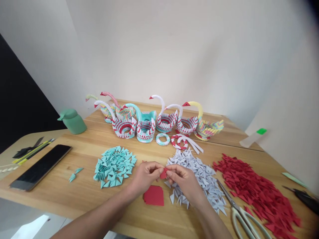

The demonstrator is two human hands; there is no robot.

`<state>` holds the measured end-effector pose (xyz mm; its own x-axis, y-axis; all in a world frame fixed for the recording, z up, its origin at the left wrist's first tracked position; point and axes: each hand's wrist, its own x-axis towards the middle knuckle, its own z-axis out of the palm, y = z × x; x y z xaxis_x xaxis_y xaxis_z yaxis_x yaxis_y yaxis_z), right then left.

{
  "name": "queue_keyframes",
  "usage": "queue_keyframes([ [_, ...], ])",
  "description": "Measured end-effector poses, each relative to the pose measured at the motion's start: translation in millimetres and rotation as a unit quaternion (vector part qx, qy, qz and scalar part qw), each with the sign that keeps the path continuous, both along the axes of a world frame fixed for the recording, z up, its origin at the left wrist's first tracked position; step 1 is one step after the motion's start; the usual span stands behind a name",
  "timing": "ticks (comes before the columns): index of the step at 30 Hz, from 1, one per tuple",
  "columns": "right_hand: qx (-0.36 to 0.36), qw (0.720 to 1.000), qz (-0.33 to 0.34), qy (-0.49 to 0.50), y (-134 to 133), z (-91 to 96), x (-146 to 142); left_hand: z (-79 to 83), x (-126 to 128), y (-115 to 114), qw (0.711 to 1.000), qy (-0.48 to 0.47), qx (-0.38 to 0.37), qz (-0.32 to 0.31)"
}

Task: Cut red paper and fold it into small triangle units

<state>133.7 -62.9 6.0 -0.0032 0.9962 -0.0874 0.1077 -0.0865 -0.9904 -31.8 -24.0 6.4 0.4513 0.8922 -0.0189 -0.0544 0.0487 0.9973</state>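
Observation:
My left hand (146, 176) and my right hand (183, 179) meet above the wooden table (74, 199), both pinching a small folded red paper piece (163, 174) between the fingertips. Just below them lies a small stack of red paper sheets (154, 196). A teal pile of folded triangles (114, 166) sits left of my hands. A white pile of the same folded pieces (199, 176) lies under and beside my right hand. A large red pile (256, 189) spreads to the right.
Several paper swans (154, 121) stand in a row at the back, with paper rings (162, 138) before them. Scissors (240, 215) lie at the right, a dark phone (41, 167) at the left, a green bottle (72, 121) and pens (32, 151) beyond it.

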Motion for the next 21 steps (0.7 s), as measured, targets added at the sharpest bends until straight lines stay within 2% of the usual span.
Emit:
queue_keyframes([
  [4,0.01,1.0,0.007,-0.004,-0.4,2.1,-0.5,-0.1,-1.0,-0.5,1.0,0.02,0.022,-0.006],
  [7,0.017,0.999,0.004,-0.029,-0.5,0.5,0.1,2.1,-2.1,-1.9,0.995,0.068,0.067,-0.001],
  [16,0.085,0.978,-0.006,-0.19,-4.8,5.8,-4.5,2.6,-3.7,-2.9,0.973,0.164,0.163,0.001],
  [19,0.069,0.986,-0.012,-0.154,-4.4,7.0,-3.0,3.6,-3.4,-2.4,0.966,0.159,0.202,0.019],
  [21,0.053,0.992,-0.03,-0.11,-3.4,7.5,0.0,4.4,-2.7,-2.0,0.971,0.135,0.196,0.03],
])
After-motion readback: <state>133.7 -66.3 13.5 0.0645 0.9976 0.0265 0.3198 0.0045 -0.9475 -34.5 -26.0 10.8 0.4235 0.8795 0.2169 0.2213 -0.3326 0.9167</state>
